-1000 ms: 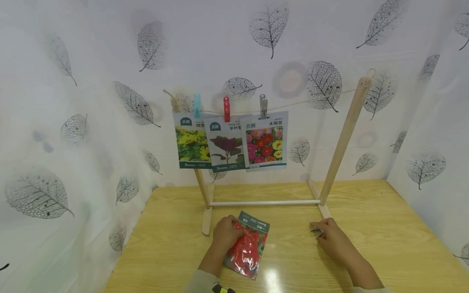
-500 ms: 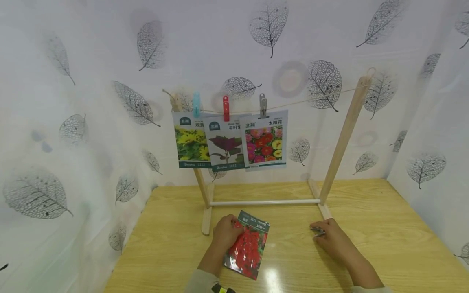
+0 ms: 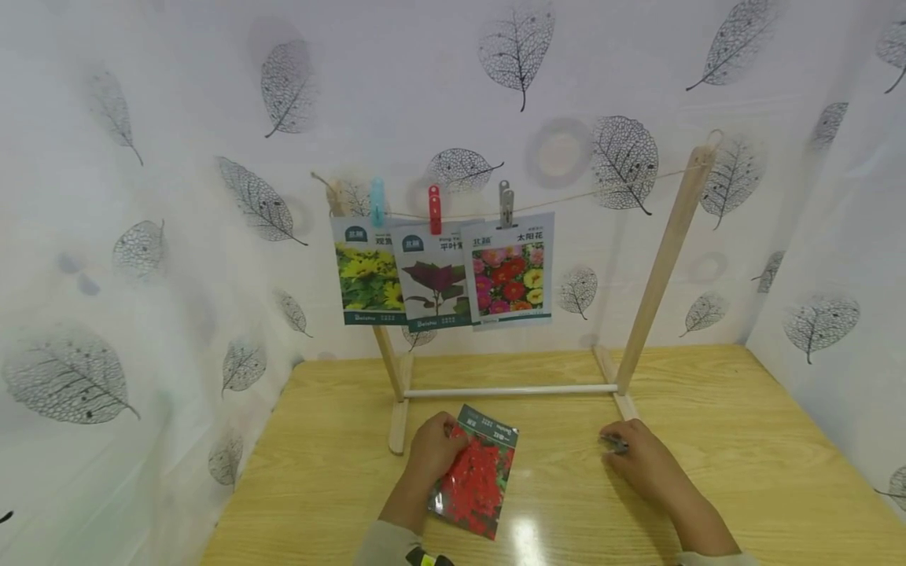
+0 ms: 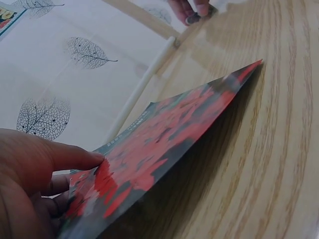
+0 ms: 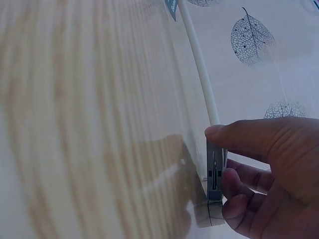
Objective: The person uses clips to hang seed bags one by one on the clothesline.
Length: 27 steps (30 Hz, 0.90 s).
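Observation:
My left hand (image 3: 432, 452) pinches a seed packet (image 3: 477, 475) by its left edge, thumb on the front. The packet shows red flowers, its dark green printed band faces away from me, and its text reads upside down. In the left wrist view the packet (image 4: 164, 139) slants over the wood with a shadow beneath. A grey clothespin (image 5: 215, 172) is held between the thumb and fingers of my right hand (image 3: 640, 456), close by the rack's right foot. Three seed packets hang overlapping from a string: yellow flowers (image 3: 368, 275), purple leaves (image 3: 433, 287) and mixed flowers (image 3: 510, 275).
Blue (image 3: 377, 203), red (image 3: 435, 211) and grey (image 3: 506, 206) clothespins clip the hanging packets. The string runs to the wooden rack's right post (image 3: 661, 271); a white rod (image 3: 510, 390) joins the rack's feet. A leaf-patterned curtain (image 3: 453, 94) surrounds the wooden table (image 3: 559, 511).
Both hands stay in nearly the same places. The red-flower packet shifts very slightly left and its glare changes; the clothespin turns a little in my right fingers.

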Motion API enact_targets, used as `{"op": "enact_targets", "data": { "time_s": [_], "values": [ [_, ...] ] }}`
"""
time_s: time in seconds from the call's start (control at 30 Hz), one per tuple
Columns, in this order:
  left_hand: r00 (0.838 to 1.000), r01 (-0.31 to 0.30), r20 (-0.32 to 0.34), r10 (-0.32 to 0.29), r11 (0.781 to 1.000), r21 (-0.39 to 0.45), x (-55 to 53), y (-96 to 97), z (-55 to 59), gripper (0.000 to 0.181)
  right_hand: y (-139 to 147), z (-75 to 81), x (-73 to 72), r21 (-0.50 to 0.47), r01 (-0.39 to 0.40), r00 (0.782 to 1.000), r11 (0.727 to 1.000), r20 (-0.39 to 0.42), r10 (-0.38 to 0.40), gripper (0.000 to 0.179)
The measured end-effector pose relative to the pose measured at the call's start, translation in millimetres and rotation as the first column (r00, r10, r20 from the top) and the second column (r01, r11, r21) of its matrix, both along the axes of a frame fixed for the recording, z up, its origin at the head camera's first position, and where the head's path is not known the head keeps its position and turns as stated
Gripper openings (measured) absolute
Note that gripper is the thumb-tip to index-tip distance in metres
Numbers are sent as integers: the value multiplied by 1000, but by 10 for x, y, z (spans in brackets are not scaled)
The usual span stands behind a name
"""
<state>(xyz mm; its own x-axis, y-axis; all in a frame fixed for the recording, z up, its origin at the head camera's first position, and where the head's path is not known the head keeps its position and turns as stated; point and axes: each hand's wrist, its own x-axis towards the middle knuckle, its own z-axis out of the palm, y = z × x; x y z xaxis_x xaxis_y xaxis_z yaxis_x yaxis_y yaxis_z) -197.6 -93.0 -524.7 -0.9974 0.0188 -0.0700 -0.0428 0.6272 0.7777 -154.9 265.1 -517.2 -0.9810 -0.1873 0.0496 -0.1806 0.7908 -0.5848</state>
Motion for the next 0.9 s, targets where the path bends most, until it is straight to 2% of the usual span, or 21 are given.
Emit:
{"op": "enact_targets", "data": {
  "time_s": [0.23,0.43,0.67,0.9],
  "values": [
    [999,3,32,-6,998,70,-3,-17,34,25,-9,40,-19,-17,4,1000,1000,-20,-5,36],
    [999,11,29,-15,992,128,11,-7,75,19,-11,52,-36,-42,21,1000,999,-9,-21,39],
    [997,12,74,-28,978,210,21,3,121,18,-1,56,-39,-106,65,998,992,-1,-65,44],
    [996,25,78,-48,961,276,38,-7,178,19,-13,74,-43,-115,89,996,989,39,-85,47]
  ]
}}
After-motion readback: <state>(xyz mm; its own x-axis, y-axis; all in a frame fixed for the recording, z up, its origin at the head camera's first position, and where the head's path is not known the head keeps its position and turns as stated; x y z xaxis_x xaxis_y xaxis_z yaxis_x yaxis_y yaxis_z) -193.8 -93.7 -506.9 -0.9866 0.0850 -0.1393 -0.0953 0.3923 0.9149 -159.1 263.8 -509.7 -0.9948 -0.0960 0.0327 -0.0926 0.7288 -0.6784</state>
